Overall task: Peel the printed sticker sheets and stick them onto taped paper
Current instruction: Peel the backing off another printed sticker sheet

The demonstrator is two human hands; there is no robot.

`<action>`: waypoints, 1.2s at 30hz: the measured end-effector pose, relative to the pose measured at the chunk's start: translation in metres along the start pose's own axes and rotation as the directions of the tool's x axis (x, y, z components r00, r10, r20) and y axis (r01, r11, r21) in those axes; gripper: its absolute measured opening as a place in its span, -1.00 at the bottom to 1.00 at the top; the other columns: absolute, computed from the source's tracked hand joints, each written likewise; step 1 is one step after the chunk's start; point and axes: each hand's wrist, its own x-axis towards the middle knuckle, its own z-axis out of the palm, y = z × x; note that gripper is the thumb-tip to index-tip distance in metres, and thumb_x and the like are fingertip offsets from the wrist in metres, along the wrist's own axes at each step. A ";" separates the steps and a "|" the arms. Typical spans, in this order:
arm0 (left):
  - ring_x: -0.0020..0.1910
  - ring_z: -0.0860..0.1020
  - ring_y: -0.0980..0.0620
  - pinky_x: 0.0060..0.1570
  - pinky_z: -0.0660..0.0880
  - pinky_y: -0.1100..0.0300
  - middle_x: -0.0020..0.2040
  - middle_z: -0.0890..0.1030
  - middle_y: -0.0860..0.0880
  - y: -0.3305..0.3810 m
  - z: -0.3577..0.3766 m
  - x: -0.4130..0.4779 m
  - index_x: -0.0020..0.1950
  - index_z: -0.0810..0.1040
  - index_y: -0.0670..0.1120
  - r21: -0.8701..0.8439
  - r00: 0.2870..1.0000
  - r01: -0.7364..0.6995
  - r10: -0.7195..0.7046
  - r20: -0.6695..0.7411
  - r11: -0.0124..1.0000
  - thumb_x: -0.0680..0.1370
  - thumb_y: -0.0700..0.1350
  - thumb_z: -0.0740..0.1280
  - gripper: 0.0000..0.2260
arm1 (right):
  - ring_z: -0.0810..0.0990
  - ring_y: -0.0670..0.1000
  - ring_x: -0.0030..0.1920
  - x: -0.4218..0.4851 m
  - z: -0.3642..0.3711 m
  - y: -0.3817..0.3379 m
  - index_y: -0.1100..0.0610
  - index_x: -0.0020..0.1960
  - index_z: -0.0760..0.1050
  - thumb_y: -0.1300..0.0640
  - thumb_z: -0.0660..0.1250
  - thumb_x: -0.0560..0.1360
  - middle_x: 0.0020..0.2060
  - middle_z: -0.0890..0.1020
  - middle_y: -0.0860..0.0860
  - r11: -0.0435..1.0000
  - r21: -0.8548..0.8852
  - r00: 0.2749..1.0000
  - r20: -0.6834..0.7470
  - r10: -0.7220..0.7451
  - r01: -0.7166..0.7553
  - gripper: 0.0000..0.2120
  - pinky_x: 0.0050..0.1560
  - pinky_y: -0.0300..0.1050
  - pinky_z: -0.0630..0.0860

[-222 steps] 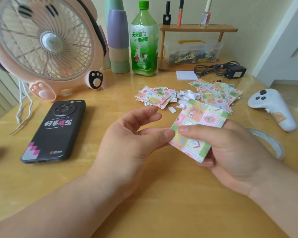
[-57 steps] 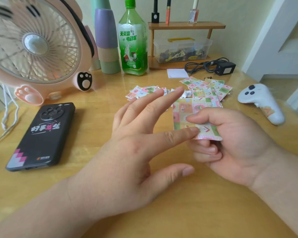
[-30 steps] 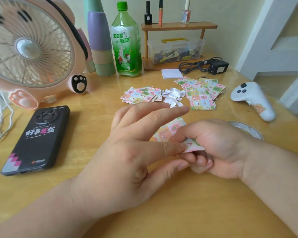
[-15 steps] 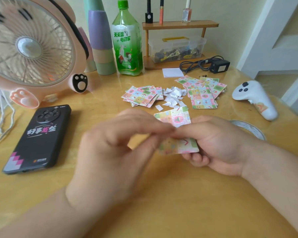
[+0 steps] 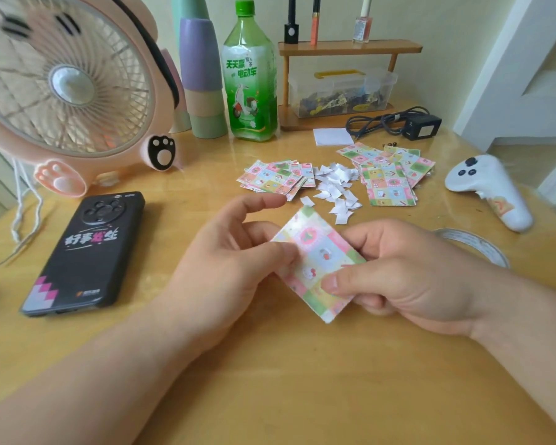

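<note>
Your left hand point(image 5: 231, 264) and right hand point(image 5: 408, 277) pinch one sticker sheet point(image 5: 318, 252); backing scraps point(image 5: 334, 184) at twelve o'clock suggest several done.

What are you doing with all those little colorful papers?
A person holds one sticker sheet above the table. The left hand pinches its left edge, and the right hand grips its lower right side, thumb on top. Whether peeling has started is hard to tell. Farther back lie a pile of sheets and a second pile, with white paper scraps between them. A tape roll sits near the right wrist.
</note>
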 end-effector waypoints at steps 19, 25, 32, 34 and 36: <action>-0.29 0.64 0.05 -0.22 0.56 0.10 -0.27 0.70 0.13 0.004 0.003 -0.010 0.01 0.55 0.10 0.697 1.000 -0.026 0.014 0.023 0.717 0.53 -0.11 0.45 -0.85 | 0.50 -0.12 -0.46 0.005 -0.008 0.005 -0.07 0.04 0.62 0.17 0.58 0.40 -0.32 0.67 -0.12 0.874 -0.480 0.884 -0.374 -0.282 0.075 -0.71 -0.34 -0.16 0.44; -0.39 0.54 0.09 -0.32 0.48 0.20 -0.28 0.70 0.09 0.006 0.002 -0.011 -0.01 0.43 0.13 0.728 1.000 -0.020 -0.002 0.030 0.685 0.48 -0.08 0.51 -0.73 | 0.52 -0.17 -0.51 0.007 -0.011 0.007 -0.08 -0.11 0.68 0.14 0.56 0.43 -0.43 0.65 -0.11 0.843 -0.533 0.860 -0.399 -0.319 0.065 -0.86 -0.41 -0.39 0.39; -0.40 0.50 0.15 -0.32 0.42 0.31 -0.30 0.68 0.18 0.003 0.003 -0.011 -0.13 0.60 0.09 0.755 0.997 -0.071 0.037 0.061 0.652 0.59 -0.03 0.38 -0.90 | 0.55 -0.08 -0.35 0.004 -0.012 0.009 -0.11 -0.01 0.66 0.13 0.52 0.46 -0.14 0.61 -0.11 0.702 -0.710 0.904 -0.257 -0.341 0.063 -0.82 -0.26 -0.28 0.45; -0.42 0.49 0.18 -0.34 0.39 0.38 -0.28 0.68 0.24 0.002 0.002 -0.009 -0.13 0.67 0.09 0.709 0.997 -0.053 0.083 -0.008 0.703 0.60 -0.07 0.38 -0.86 | 0.54 -0.19 -0.28 0.002 -0.027 0.000 -0.09 -0.01 0.66 0.14 0.49 0.47 -0.12 0.57 -0.22 0.591 -0.805 0.814 -0.311 -0.490 0.048 -0.84 -0.22 -0.43 0.35; -0.46 0.45 0.20 -0.40 0.37 0.40 -0.29 0.68 0.24 0.003 0.000 -0.007 -0.18 0.71 0.07 0.654 0.991 -0.018 0.100 -0.088 0.756 0.58 -0.05 0.43 -0.85 | 0.52 -0.33 -0.26 -0.005 -0.046 -0.013 -0.05 -0.08 0.68 0.18 0.43 0.51 -0.27 0.59 -0.34 0.583 -0.812 0.722 -0.417 -0.552 -0.022 -0.87 -0.23 -0.51 0.34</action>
